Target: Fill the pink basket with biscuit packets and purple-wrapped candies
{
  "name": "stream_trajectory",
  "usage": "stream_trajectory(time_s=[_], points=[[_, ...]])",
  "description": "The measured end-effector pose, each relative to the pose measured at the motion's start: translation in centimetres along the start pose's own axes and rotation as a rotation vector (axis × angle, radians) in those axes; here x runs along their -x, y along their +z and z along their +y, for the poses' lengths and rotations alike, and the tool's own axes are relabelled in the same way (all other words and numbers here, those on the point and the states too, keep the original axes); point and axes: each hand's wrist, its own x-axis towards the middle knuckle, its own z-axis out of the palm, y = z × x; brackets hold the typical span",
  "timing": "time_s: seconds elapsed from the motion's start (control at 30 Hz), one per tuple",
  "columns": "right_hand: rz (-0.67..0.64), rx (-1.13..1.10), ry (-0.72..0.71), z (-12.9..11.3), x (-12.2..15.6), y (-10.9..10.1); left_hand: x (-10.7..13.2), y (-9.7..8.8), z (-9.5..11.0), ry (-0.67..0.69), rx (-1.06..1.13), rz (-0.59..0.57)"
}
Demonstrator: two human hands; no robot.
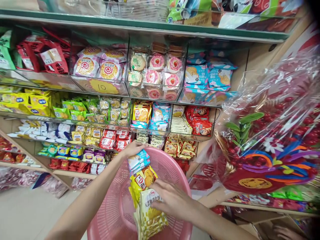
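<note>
A pink plastic basket with perforated walls stands in front of me, below the shelves. At its far rim my left hand is closed around a stack of blue biscuit packets; its fingertips are partly hidden. Yellow-orange biscuit packets come just below the blue ones, over the basket's mouth. Nearer me is a thick stack of cream-and-yellow biscuit packets. My right hand grips this stack from the right, with its thumb and fingers over the top packet.
Tiered shelves of wrapped snacks rise ahead, with clear bins of strawberry biscuits and red packets. A cellophane-wrapped red decoration juts out at the right. Part of another person's hand shows at the lower right. Pale floor lies lower left.
</note>
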Motion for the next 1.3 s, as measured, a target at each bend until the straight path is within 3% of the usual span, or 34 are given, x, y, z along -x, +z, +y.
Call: stream_trajectory(time_s=[0.17, 0.33, 0.6, 0.83, 0.93, 1.0, 1.07, 1.13, 1.23, 1.3], points=[[0.065, -0.088, -0.047, -0.3, -0.1, 0.7, 0.4, -1.0, -0.7, -0.057, -0.03, 0.047], [0.007, -0.075, -0.114, 0.6, 0.2, 2.0, 0.8, -1.6, -1.2, -0.055, -0.027, 0.056], [-0.057, -0.058, -0.082, 0.0, -0.9, 2.5, 1.1, -2.2, -1.6, -0.075, -0.031, 0.078], [-0.019, -0.046, -0.282, 0.3, -1.5, 3.6, 2.9, -3.4, -2.8, -0.155, -0.065, 0.124], [0.033, -0.069, -0.309, -0.1, -2.3, 1.2, 3.9, -3.9, -3.6, -0.173, -0.04, 0.138], [0.221, -0.109, -0.248, -0.1, -3.8, -1.5, 4.4, -4.1, -4.1, -0.188, -0.037, 0.145], [0.543, -0.179, -0.154, 0.6, -6.5, -4.7, 4.9, -4.2, -4.6, -0.206, -0.043, 0.151], [0.776, -0.258, -0.052, 1.8, -9.9, -7.8, 5.2, -4.2, -4.9, -0.217, -0.051, 0.151], [0.96, -0.299, 0.089, 4.1, -15.1, -11.6, 5.5, -4.1, -5.2, -0.209, -0.061, 0.144], [0.968, -0.463, 0.24, 5.4, -17.6, -13.0, 5.6, -4.1, -5.3, -0.197, -0.063, 0.138]])
